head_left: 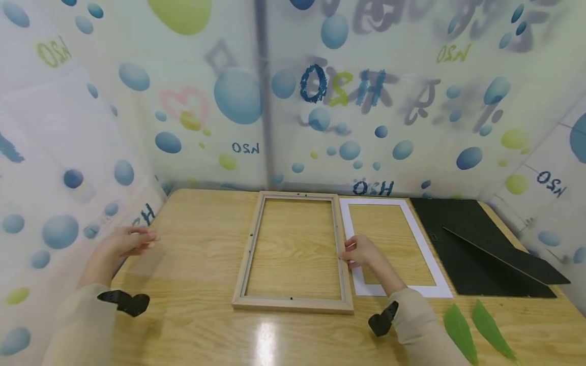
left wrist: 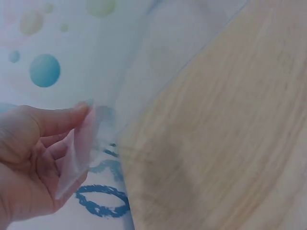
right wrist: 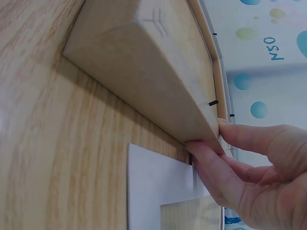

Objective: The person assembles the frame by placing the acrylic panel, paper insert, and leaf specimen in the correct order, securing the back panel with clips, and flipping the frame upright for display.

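Note:
A wooden picture frame (head_left: pixel 293 305) lies face down on the table, small black tabs along its inner edges. My right hand (head_left: pixel 363 254) pinches its right rail between thumb and fingers; the right wrist view shows this grip on the frame's side (right wrist: pixel 139 81). Off the table's left edge, my left hand (head_left: pixel 128 242) is raised. In the left wrist view its thumb and fingers pinch a clear plastic sheet (left wrist: pixel 80 155), whose far extent is hard to make out. Just right of the frame lies a white picture mat (head_left: pixel 422 244).
A black backing board (head_left: pixel 462 264) with its stand flap (head_left: pixel 508 254) raised lies on the right of the wooden table (head_left: pixel 197 335). Two green leaves (head_left: pixel 460 333) lie at the front right. A patterned curtain (head_left: pixel 293 127) hangs behind and along both sides.

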Motion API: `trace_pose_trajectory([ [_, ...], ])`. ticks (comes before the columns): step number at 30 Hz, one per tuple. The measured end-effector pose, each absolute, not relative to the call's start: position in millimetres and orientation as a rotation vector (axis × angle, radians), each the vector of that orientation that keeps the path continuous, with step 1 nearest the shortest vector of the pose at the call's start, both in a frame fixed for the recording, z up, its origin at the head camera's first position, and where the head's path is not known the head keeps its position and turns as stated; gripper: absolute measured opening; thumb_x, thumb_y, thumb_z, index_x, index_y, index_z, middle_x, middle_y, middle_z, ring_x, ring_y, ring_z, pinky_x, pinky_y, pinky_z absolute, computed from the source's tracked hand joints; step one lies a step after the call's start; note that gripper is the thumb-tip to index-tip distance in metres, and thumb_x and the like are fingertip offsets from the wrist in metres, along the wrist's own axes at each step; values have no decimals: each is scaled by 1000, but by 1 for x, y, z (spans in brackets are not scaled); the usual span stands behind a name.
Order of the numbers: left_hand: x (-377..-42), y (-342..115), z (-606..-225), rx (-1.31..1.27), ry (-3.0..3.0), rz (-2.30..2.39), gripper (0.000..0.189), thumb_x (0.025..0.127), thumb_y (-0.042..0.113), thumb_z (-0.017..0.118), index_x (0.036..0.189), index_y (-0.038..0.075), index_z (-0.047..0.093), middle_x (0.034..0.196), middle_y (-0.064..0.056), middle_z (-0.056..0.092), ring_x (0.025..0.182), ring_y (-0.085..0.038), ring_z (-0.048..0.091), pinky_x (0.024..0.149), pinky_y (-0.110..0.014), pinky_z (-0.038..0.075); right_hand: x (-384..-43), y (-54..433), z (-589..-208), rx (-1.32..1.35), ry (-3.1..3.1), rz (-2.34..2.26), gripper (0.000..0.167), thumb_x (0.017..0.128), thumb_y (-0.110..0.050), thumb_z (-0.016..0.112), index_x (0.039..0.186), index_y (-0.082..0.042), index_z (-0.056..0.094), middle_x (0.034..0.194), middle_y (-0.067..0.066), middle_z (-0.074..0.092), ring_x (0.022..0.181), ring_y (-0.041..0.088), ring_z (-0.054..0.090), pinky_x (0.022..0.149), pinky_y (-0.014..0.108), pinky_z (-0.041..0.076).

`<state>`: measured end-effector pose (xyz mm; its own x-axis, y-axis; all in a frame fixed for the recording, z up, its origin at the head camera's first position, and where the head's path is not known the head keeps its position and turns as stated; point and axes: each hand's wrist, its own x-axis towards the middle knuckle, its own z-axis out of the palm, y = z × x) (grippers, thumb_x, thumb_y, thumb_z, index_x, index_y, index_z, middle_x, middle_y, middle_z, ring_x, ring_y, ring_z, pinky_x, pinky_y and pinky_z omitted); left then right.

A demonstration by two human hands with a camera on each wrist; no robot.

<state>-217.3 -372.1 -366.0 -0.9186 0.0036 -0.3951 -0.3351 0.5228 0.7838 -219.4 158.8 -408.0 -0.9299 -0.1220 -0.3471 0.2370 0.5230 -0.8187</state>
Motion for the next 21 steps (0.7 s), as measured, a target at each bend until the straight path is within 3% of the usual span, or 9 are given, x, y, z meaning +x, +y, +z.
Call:
trace_pose_trajectory([
  [4,-214,-367,-358,-328,2412,1395,57,94,26,49,131,-13,30,77,23,63,68,3,63,63,-16,51,-219,160,-408,95,2399,-1351,38,82,2,62,111,16,43,95,19,53,76,19,58,65,32,56],
  [12,-208,-366,-354,-386,2391,1534,37,94,20,48,120,-7,44,69,24,61,63,3,63,61,-16,51,-217,161,-408,88,2402,-1344,37,82,1,62,110,15,43,93,19,52,77,19,57,67,34,56],
  [17,-206,-377,-359,-391,2301,1696,6,93,16,51,98,16,53,68,21,64,64,2,64,59,-15,51,-218,161,-407,94,2414,-1337,36,82,1,62,110,15,43,93,19,52,76,19,57,66,33,56],
  [21,-206,-386,-362,-393,2251,1768,12,91,18,54,85,28,54,69,20,65,64,2,64,60,-15,51,-220,161,-407,97,2407,-1343,37,82,2,62,111,15,43,94,19,52,76,19,57,66,33,56],
])
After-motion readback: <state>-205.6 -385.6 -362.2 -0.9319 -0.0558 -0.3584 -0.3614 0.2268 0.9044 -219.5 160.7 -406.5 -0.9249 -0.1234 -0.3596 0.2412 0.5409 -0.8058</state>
